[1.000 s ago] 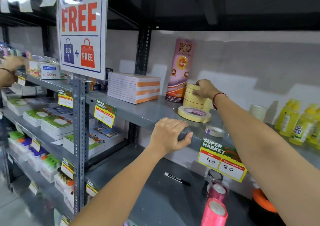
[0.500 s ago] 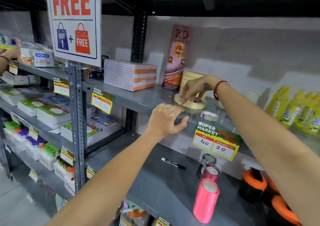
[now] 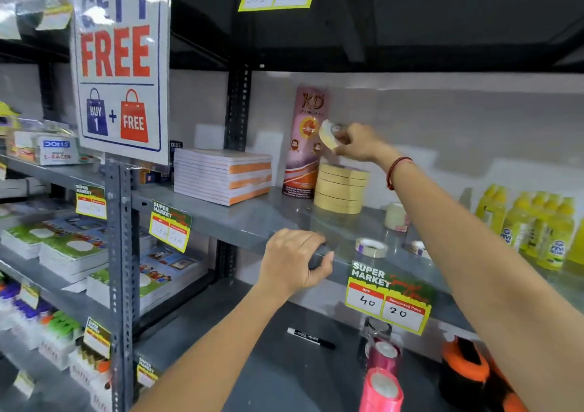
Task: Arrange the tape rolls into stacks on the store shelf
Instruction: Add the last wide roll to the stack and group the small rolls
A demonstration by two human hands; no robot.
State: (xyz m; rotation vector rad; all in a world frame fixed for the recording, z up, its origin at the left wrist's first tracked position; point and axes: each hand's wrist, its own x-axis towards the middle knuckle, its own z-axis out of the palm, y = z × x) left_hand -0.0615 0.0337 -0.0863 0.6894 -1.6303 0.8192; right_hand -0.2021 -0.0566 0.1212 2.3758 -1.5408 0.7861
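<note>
Right hand [image 3: 358, 143] lifts a tape roll [image 3: 327, 133] above the stack [image 3: 341, 189].
Its grip pinches the roll before the "KD" tube [image 3: 305, 141]; left hand [image 3: 292, 261] clasps the shelf [image 3: 252, 222] edge beside the "40 / 20" tag [image 3: 388, 301].

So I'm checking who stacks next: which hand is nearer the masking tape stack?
Right. The right hand holds a tape roll just above the masking tape stack; the left hand grips the shelf edge, lower and nearer the camera.

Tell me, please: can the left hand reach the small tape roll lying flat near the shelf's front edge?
Probably yes. The left hand grips the shelf edge, and the small tape roll lies flat just beside it, with bare shelf between them. The right hand is busy higher, holding a tape roll.
</note>
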